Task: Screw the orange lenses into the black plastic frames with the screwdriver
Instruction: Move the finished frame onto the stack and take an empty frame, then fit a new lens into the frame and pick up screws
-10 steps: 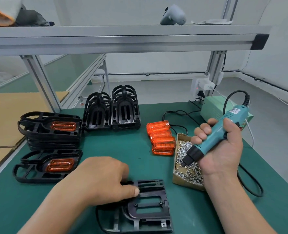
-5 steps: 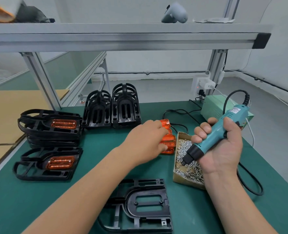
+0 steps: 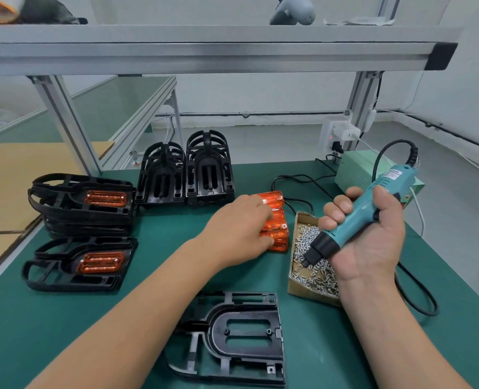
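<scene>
Nearest the camera, one empty black frame is laid flat on the green mat, its central opening unfilled and two screw posts seen beside that opening. Just beyond it, to the right, a cardboard box filled with small silver screws is placed. Over this box the screwdriver is held by the right hand, all fingers wrapped tightly round its teal body, with the black nose pointed down at the screws. A white label is seen near its cord end, but the print is too blurred to be read with certainty. The left hand is stretched across to the row of orange lenses lying just left of the box. Its fingers are bent over them and touch them, yet whether one lens is actually gripped cannot be told. At the left edge, a fitted frame with an orange lens in it is set apart, and behind it a stack of fitted frames is piled. Further back, two bundles of empty frames are stood on end. At the far right a pale green power unit is seen behind the screwdriver.
</scene>
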### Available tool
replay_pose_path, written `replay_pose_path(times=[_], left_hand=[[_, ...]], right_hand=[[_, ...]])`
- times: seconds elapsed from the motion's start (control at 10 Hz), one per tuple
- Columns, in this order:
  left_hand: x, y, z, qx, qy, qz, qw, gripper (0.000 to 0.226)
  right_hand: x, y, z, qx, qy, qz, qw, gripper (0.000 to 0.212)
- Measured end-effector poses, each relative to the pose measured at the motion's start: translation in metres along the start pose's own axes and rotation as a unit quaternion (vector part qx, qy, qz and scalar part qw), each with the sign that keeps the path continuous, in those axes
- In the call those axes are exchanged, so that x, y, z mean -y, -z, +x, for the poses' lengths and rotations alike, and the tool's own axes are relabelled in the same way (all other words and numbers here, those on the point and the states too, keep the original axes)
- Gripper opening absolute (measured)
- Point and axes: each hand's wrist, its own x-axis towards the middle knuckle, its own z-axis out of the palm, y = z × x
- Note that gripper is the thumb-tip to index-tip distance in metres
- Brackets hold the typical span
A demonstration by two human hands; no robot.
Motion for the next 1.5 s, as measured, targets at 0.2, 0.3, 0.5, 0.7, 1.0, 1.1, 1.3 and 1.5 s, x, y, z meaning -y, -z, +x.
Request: replay_pose_path(times=[0.2,0.3,0.5,0.7,1.0,1.1,1.3,1.5], left_hand=[[0.006,0.018,-0.029,-0.003,0.012,-0.085,0.996,0.040],[0.009,0.030,-0.055,0.026,0.015,-0.143,0.989,0.039],[0.003,0.045,-0.107,0.095,-0.029,-0.176,0.979,0.039],[-0.014,0.034,-0.127,0.107,-0.070,-0.113,0.985,0.047],[-0.016,0.032,-0.130,0.124,-0.070,-0.110,0.984,0.053],[-0.015,0.031,-0.131,0.125,-0.071,-0.113,0.983,0.050],[-0.009,0.031,-0.131,0.129,-0.078,-0.161,0.976,0.034],[-0.009,0.024,-0.130,0.163,-0.091,-0.163,0.969,0.027]], right_hand=[[0.000,0.001,0.000,0.005,0.002,-0.001,1.000,0.025],[0.000,0.002,0.001,0.007,-0.001,-0.004,1.000,0.024],[0.000,0.002,0.002,0.007,-0.002,-0.006,1.000,0.026],[-0.001,0.001,0.000,0.009,-0.003,-0.011,1.000,0.026],[-0.001,-0.001,-0.001,0.010,-0.006,-0.014,1.000,0.027],[-0.001,-0.002,-0.002,0.012,-0.007,-0.017,1.000,0.027],[-0.001,-0.002,-0.003,0.011,-0.008,-0.018,1.000,0.027],[-0.001,-0.002,-0.004,0.015,-0.005,-0.019,1.000,0.026]])
